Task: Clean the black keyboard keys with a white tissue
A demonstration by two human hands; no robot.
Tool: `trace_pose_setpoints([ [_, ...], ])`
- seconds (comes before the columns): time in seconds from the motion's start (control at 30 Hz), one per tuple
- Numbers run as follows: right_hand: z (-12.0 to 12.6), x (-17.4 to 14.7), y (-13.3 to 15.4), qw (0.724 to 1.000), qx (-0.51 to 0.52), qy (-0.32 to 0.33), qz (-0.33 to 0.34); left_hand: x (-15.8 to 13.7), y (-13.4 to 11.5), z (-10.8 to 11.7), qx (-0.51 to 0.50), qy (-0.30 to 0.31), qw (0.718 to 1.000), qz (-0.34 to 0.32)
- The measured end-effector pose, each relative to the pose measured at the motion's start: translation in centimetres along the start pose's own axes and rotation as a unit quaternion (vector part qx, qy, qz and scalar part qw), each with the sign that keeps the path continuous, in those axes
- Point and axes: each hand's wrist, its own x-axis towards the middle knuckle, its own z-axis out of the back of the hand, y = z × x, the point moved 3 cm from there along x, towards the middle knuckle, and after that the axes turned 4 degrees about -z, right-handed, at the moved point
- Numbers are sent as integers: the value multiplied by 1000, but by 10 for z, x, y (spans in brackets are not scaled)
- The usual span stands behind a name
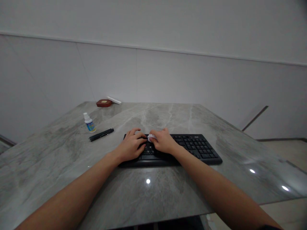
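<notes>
A black keyboard (206, 150) lies flat on the marble table, its long side facing me. My left hand (131, 144) rests over the keyboard's left part, palm down, with fingers apart and nothing seen in them. Beside it, over the middle keys, my right hand (164, 140) is closed on a small crumpled white wipe (151, 137). The wipe shows at the thumb and fingertips, close against the keys. Both hands hide many of the keys beneath them.
Left of the keyboard lie a long black strip-like item (101, 134) and a small white spray bottle (89, 123) with a blue label, upright. Near the wall are a reddish-brown case (104, 103) and a thin white box (114, 100). The grey marble table (153, 198) meets a white wall.
</notes>
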Motion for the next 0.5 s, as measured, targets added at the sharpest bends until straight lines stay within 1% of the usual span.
trace_pose_setpoints([
  [0.1,0,0,0,1000,-1,-5,7,0,0,1,-1,2,1000,2],
  [0.23,0,0,1,1000,-10,3,21,0,-1,1,-6,-5,1000,1],
  [0.4,2,-1,2,999,-37,-12,35,0,-1,1,-12,-8,1000,-1],
  [0.5,3,-2,3,997,-52,-2,56,0,-1,1,-18,-9,1000,0],
])
